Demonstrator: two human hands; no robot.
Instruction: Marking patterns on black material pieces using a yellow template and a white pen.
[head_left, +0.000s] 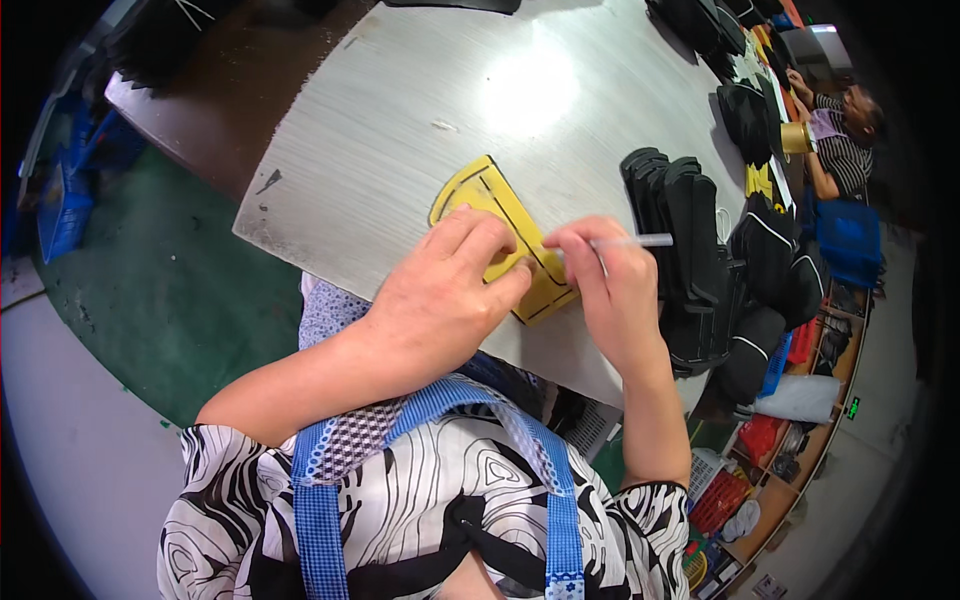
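Note:
A flat yellow template (468, 184) with a curved outer edge and narrow dark slots lies on the grey tabletop. Bent fingers of my left hand (445, 275) press down on its middle and hold it against the table. In my right hand (615, 285) is a slim whitish pen (645, 240), pinched between thumb and fingers, its back end pointing right. The pen's tip is close to the long dark slot of the template; the fingers partly hide it. A thin dark edge shows along the template's side. Whether a piece lies beneath cannot be made out.
Rows of black padded pieces (690, 230) stand at the table's right side. More black pieces (745, 120) lie farther back. A co-worker (845, 130) sits at the far right. Blue crates (848, 245) and a wooden shelf (760, 520) with bags and baskets stand beyond.

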